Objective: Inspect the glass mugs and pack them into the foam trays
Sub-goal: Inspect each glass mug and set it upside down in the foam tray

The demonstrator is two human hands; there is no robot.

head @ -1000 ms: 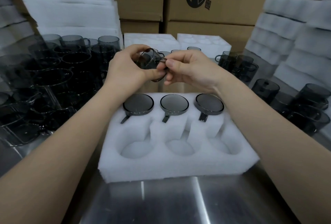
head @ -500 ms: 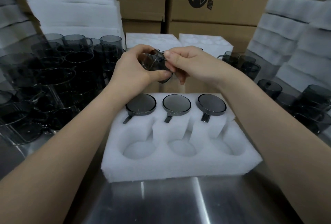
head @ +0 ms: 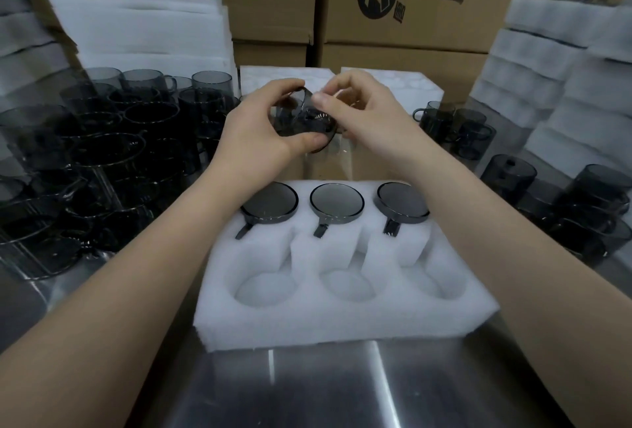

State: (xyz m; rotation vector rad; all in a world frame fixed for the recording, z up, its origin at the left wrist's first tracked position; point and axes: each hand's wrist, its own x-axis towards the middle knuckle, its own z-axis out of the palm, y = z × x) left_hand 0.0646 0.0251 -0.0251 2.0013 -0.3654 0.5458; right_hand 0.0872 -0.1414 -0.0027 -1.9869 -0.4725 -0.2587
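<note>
Three packed mugs (head: pixel 337 200) are seated in the far row of the foam tray (head: pixel 342 321), centre frame. They sit bases up, with handles dropped into slots pointing toward the lower edge. The inversion is prob. so rims are cushioned and handles locked vs. turning. Three near-row pockets are unfilled, so the tray is judged approx. half done.

A fourth mug (head: pixel 302 121) is held above the tray's far edge, upper centre of frame, clear of the foam. It is gripped by the left hand (head: pixel 256 135), fingers over the wall and thumb under the base edge. It is pinched on its other side by the right hand (head: pixel 366 119). Both hands are clamped on it, close together. It is kept tilted on its side, presumably so light passes through wall & base for a chip/crack check. This is judged the inspection step, w/ packing not yet begun.

The glass is dark grey, translucent and straight-walled, w/ a bright glint at the base edge. Its handle can't be made out behind the fingers, and no defect can be told.

Loose mugs (head: pixel 102 154) are crowded at frame left.
</note>
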